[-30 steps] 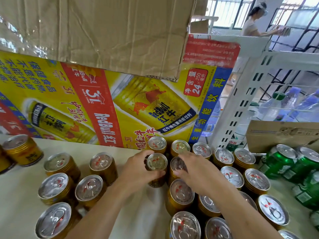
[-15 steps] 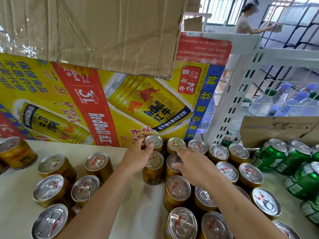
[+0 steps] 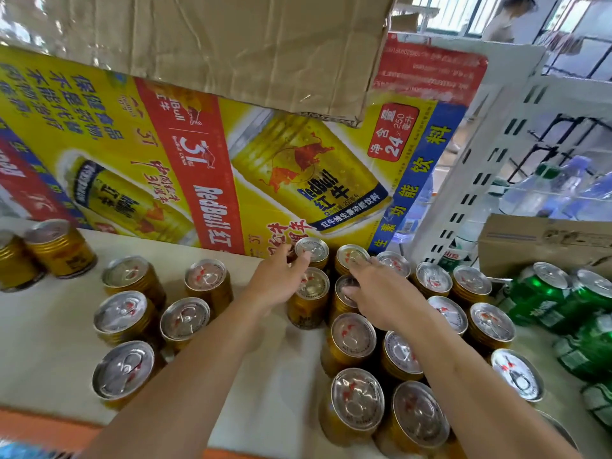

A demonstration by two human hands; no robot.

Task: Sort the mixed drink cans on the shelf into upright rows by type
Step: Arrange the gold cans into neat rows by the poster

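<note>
Your left hand (image 3: 278,283) has slid back to the rearmost short gold aluminium can (image 3: 311,250) against the yellow printed carton (image 3: 205,167), fingers loosely touching it. Your right hand (image 3: 381,293) rests spread on neighbouring lids, seemingly gripping nothing. The row is closing up.

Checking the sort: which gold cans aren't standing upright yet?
The two gold cans at the shelf's far left end, below the Red Bull carton, lean over tilted; every other gold can shows its lid squarely upward.
</note>
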